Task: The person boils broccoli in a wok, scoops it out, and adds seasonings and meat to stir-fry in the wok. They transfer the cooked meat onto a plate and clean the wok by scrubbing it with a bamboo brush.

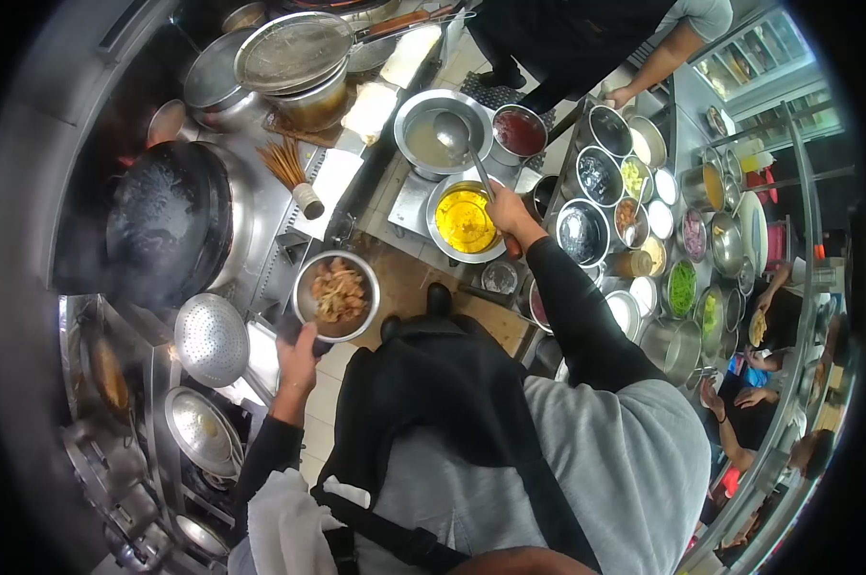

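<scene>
My left hand (297, 369) grips the near rim of a steel bowl (306, 316) that holds browned chunks of food (339, 291). My right hand (512, 213) is closed round the handle of a ladle (452, 131), whose head rests over a large steel bowl of cloudy liquid (423, 127). Just beneath my right hand stands a bowl of yellow oil (464, 219). Beside the cloudy liquid is a pot of red sauce (520, 131). A dark wok (165, 216) sits on the stove at the left, with faint steam near it.
A bamboo brush (307, 199) and a perforated skimmer (211, 340) lie near the wok. Wire strainers (294, 53) rest on a pot at the top. Many ingredient containers (583, 233) fill the right counter. A co-worker's hand (622, 96) is at its far end; other people are beyond the rail.
</scene>
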A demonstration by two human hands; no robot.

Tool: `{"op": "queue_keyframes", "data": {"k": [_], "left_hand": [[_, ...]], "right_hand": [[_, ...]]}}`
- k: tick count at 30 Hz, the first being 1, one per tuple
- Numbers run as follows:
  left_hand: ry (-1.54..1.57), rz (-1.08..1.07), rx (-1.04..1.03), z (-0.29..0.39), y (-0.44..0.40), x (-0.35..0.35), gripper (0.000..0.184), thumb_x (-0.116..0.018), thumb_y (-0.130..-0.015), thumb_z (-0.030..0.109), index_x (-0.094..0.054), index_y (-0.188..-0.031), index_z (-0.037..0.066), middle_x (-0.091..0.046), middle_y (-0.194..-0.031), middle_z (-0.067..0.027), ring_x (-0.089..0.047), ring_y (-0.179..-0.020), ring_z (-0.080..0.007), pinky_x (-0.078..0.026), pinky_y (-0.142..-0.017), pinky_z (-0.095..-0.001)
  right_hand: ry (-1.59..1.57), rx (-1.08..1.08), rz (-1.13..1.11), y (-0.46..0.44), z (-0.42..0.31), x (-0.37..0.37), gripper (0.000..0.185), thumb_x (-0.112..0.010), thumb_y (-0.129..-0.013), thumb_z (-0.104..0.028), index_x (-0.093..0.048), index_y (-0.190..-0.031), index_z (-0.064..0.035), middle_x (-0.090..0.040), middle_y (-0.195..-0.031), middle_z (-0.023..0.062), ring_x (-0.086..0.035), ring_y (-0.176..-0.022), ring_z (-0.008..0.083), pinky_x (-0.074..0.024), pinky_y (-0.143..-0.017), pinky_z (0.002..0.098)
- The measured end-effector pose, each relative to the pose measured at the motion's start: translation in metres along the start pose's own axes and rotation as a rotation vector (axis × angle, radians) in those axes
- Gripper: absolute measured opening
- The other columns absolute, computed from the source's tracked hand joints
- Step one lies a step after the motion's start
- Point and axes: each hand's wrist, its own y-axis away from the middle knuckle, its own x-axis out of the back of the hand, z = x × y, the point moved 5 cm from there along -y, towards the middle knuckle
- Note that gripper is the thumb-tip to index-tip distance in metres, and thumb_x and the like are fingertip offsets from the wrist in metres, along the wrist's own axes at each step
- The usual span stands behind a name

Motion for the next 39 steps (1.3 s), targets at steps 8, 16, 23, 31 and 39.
{"op": "queue_keyframes", "data": {"k": [8,16,23,31,39], "left_hand": [[0.155,0.199,-0.054,-0.003,0.025,0.016,0.014,-0.068,-0.093,0.018,-0.058,-0.098,0.009,-0.061,-0.077,-0.0001,-0.056,-0.054,-0.0092,-0.038,-0.041,-0.0235],[0.180,0.250,-0.070,0.002,0.037,0.001,0.015,-0.068,-0.093,0.019,-0.057,-0.098,0.009,-0.061,-0.075,-0.0004,-0.055,-0.052,-0.0100,-0.035,-0.039,-0.0244],[0.342,0.283,-0.034,-0.008,0.025,0.031,0.019,-0.068,-0.093,0.022,-0.059,-0.101,0.008,-0.065,-0.082,-0.0024,-0.060,-0.059,-0.0118,-0.038,-0.043,-0.0253],[0.388,0.612,-0.236,0.066,-0.026,0.137,0.021,-0.070,-0.092,0.022,-0.062,-0.100,0.005,-0.064,-0.082,-0.0044,-0.063,-0.065,-0.0171,-0.047,-0.050,-0.0306],[-0.354,0.904,-0.530,0.140,-0.148,0.244,0.046,-0.069,-0.086,0.021,-0.056,-0.123,-0.004,-0.070,-0.114,-0.0248,-0.068,-0.108,-0.0397,-0.052,-0.094,-0.0437]], "right_hand": [[-0.240,-0.055,-0.191,-0.012,0.016,-0.001,0.060,-0.057,-0.086,-0.006,-0.050,-0.146,-0.0025,-0.070,-0.087,0.0215,-0.069,-0.064,0.0275,-0.0545,-0.056,0.0389],[-0.811,-0.231,-0.373,-0.023,0.055,-0.011,0.067,-0.053,-0.094,-0.001,-0.031,-0.158,-0.0085,-0.050,-0.066,0.0013,-0.046,-0.048,0.0117,-0.0387,-0.042,0.0281],[-1.155,-0.271,-0.435,0.043,0.001,0.037,0.071,-0.052,-0.097,0.000,-0.022,-0.161,-0.0092,-0.046,-0.065,-0.0002,-0.042,-0.047,0.0089,-0.0322,-0.041,0.0246],[-1.172,-0.178,-0.750,0.125,-0.172,0.011,0.060,-0.048,-0.097,0.001,-0.038,-0.154,-0.0111,-0.044,-0.071,-0.0006,-0.038,-0.048,0.0038,-0.0273,-0.038,0.0179],[-1.010,0.063,-1.098,0.153,-0.356,-0.100,0.065,-0.052,-0.098,0.001,-0.034,-0.158,-0.0129,-0.043,-0.071,-0.0013,-0.040,-0.050,0.0061,-0.0309,-0.039,0.0231]]}}
